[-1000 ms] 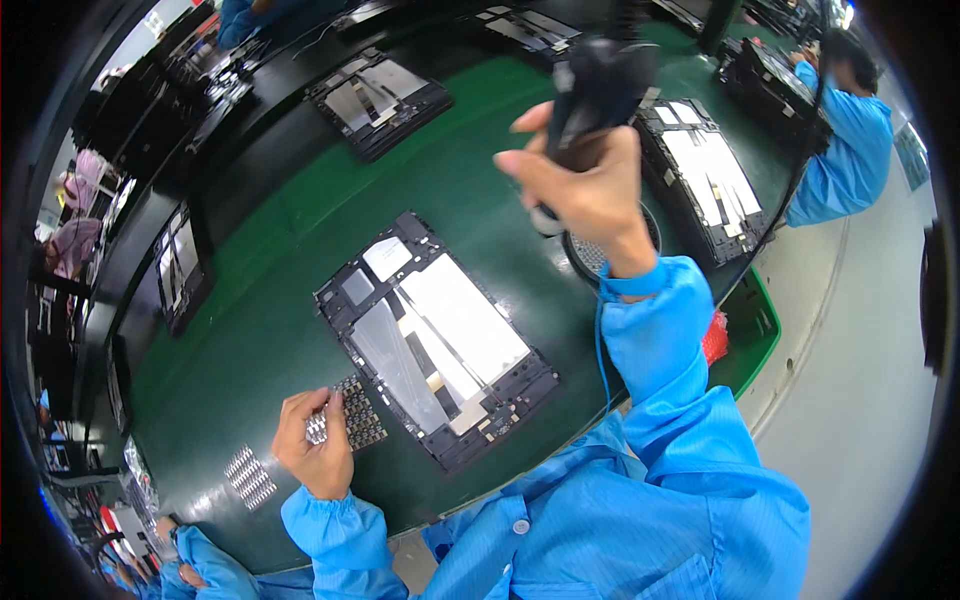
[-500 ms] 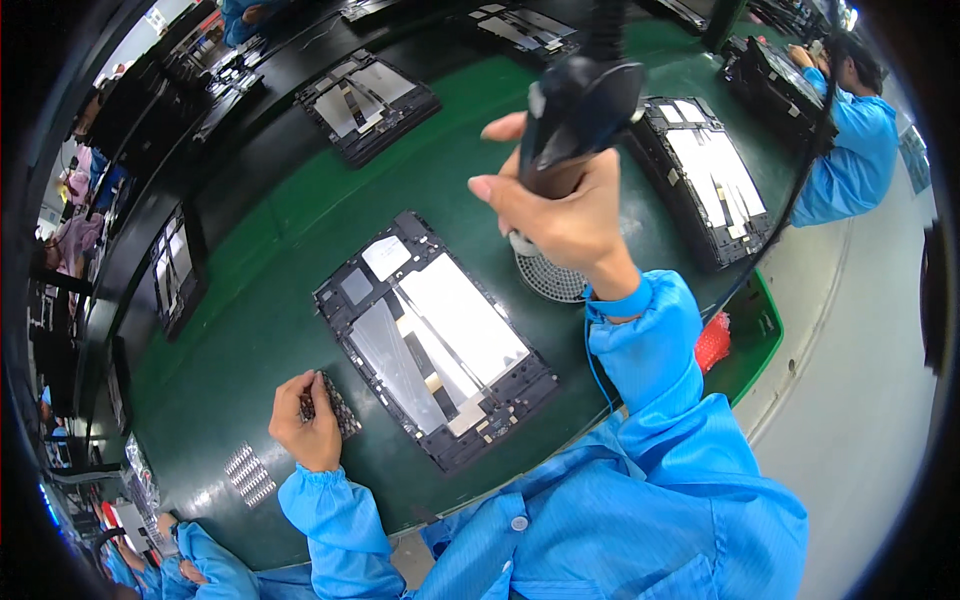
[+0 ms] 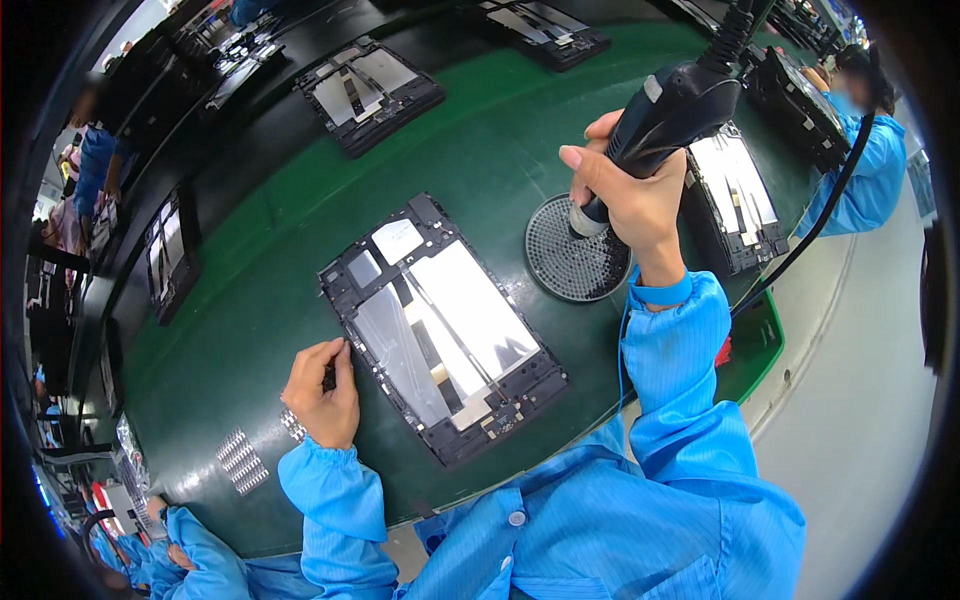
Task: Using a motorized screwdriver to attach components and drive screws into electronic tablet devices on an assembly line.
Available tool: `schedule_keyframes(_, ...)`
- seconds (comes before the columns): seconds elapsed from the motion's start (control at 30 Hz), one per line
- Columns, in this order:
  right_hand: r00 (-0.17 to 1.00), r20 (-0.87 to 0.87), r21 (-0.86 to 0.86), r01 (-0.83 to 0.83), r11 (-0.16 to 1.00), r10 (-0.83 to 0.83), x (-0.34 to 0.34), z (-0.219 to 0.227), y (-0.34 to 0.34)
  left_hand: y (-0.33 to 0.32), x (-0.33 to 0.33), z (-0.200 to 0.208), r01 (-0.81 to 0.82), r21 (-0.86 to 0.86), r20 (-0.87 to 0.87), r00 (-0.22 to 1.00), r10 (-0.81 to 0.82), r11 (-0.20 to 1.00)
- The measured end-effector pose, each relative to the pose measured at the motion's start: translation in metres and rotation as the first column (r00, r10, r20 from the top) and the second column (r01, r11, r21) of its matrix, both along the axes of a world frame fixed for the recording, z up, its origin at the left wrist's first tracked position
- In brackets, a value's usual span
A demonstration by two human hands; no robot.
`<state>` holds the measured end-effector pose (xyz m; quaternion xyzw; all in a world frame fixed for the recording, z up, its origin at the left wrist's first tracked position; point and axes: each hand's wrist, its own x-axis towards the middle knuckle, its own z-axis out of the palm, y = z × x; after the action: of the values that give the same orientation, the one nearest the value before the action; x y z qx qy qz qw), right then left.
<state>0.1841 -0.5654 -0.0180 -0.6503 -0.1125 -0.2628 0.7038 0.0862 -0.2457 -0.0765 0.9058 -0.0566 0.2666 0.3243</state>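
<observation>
Over on the right, a co-worker in a light-blue coat [image 3: 868,190] is reaching to a bulky black stack of frames [image 3: 800,108], and below them a green plastic bin [image 3: 778,340] shows a flash of red! Across the far side lies a black-framed flat unit with silvery sheets [image 3: 372,92], and at lower left, look, another person's blue sleeve [image 3: 205,550].
</observation>
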Motion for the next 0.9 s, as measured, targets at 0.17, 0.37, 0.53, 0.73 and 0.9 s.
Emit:
schedule_keyframes(0.17,1.000,0.014,0.015,-0.009,1.000,0.009,-0.006,-0.011,-0.008,-0.005,-0.006,-0.006,-0.004,0.006,0.025,1.000,0.003,1.000)
schedule_keyframes(0.37,0.999,0.002,0.007,-0.048,0.999,0.048,-0.005,-0.009,-0.020,-0.018,-0.007,-0.004,0.002,0.020,0.043,0.999,-0.003,1.000)
schedule_keyframes(0.53,0.998,-0.068,-0.001,0.013,1.000,-0.013,-0.012,0.004,-0.029,-0.032,-0.009,0.003,0.031,0.062,0.031,0.999,-0.033,0.998)
schedule_keyframes(0.73,0.987,-0.109,0.054,-0.109,0.993,0.114,-0.016,0.019,-0.028,-0.037,-0.026,0.011,0.050,0.113,0.006,0.999,-0.051,0.992)
schedule_keyframes(0.9,0.993,-0.099,-0.054,0.060,0.997,-0.065,-0.019,0.022,-0.027,-0.040,-0.025,0.004,0.030,0.100,0.045,0.998,-0.035,0.995)
